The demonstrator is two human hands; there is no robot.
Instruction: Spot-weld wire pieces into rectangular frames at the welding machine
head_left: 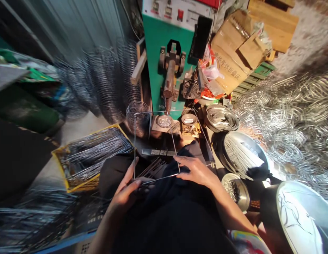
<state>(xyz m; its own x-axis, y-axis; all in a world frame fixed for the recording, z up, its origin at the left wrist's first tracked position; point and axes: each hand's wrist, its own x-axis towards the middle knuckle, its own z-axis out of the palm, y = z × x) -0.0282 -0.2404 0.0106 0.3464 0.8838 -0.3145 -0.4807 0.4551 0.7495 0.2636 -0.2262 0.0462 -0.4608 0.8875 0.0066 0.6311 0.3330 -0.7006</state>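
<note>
A thin rectangular wire frame point(154, 113) stands tilted over my lap, its far edge near the electrode of a green spot-welding machine point(169, 53). My left hand point(127, 192) pinches the frame's near left corner, fingers closed on the wire. My right hand point(197, 171) rests on the frame's near right corner, fingers curled over the wire. A bundle of short straight wires point(153, 168) lies on my dark trousers between the hands.
A yellow crate point(74, 183) of straight wires sits at the left. Stacks of wire rings point(293, 116) fill the right, with metal bowls point(236, 188) of small parts and coiled wire point(222, 118). Wire baskets point(105, 81) stand behind left. Cardboard boxes point(237, 49) lean by the machine.
</note>
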